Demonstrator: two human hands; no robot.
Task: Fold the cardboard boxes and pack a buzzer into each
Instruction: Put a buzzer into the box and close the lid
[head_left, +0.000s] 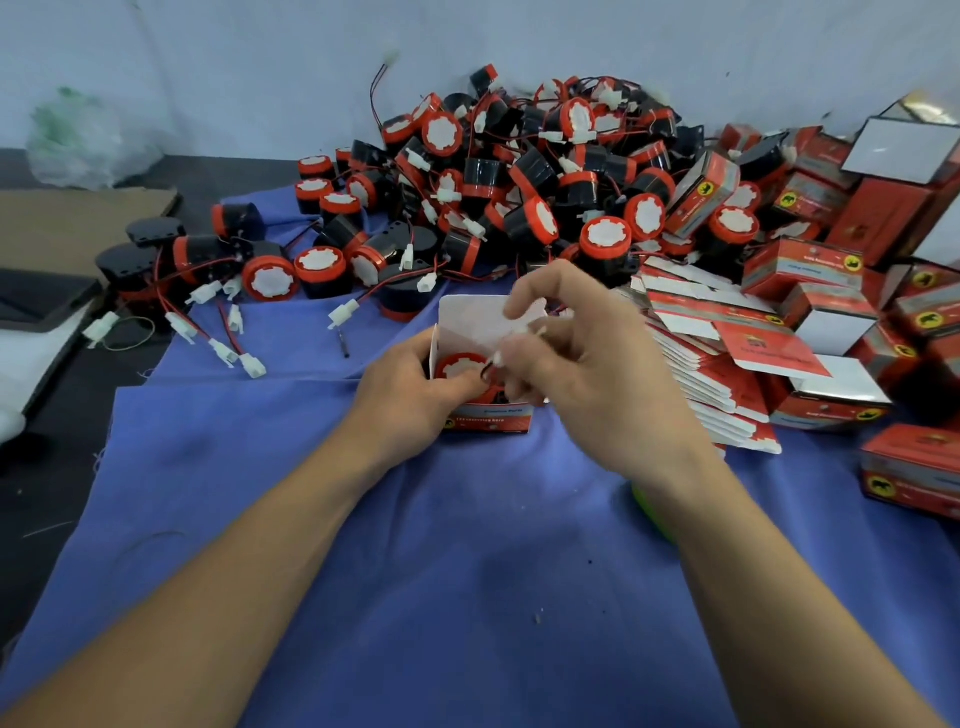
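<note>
at box (491, 418), right hand (592, 369) pinching wire (535, 330)

Just the one view here, worn on the person's head and looking forward and down over the blue cloth (467, 545). It's wide-angle, so the edges bow a bit. It's close in: both forearms run up from the bottom corners. The left hand (410, 384), gripping the open box (488, 415), and the right hand (587, 364), pinching a white connector (497, 357), sit near dead centre. Beyond the fingertips the frame takes in the buzzer pile (519, 171), then the pale wall (260, 62) along the top. Right of the right hand's fingers, flat cartons (701, 374) and folded boxes (802, 265) run off the edge. Left of the left hand's fingers there's dark tabletop (52, 493).
</note>
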